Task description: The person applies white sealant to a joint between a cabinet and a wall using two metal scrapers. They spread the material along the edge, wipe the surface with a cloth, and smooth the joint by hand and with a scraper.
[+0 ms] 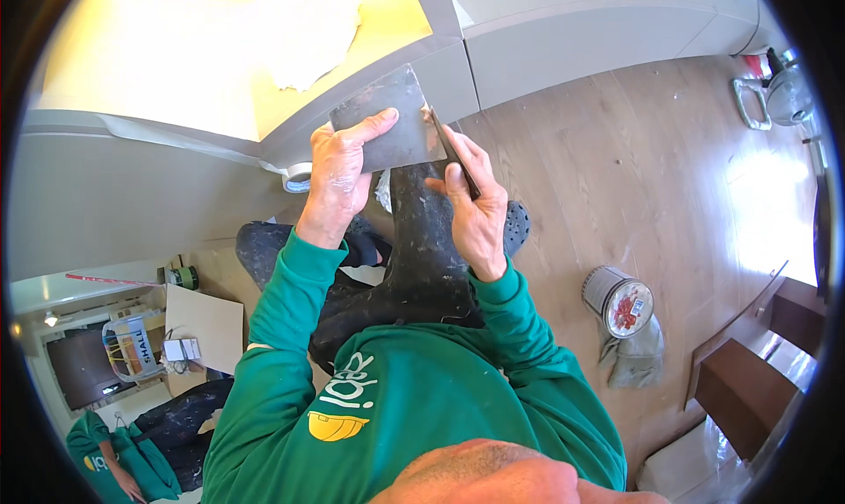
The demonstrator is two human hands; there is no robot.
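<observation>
In front of me a square grey metal filling blade (380, 121) is gripped by my left hand (343, 165), the thumb lying flat across its face. The blade has pale smears on it. My right hand (475, 206) closes around a thin dark scraper (456, 156), seen nearly edge-on. Its upper end meets the right edge of the filling blade, where a small pinkish-tan patch shows. White residue marks the back of my left hand. Just left of that wrist, a roll of tape (297, 177) hangs by the cabinet edge.
A lit opening (202, 55) and grey cabinet fronts (581, 55) stand ahead. A tin (620, 301) and grey gloves (635, 359) lie on the wood floor at right, near brown panels (744, 385). A kettle-like glass item (789, 97) is far right. Another person (132, 456) is lower left, near cardboard (204, 323).
</observation>
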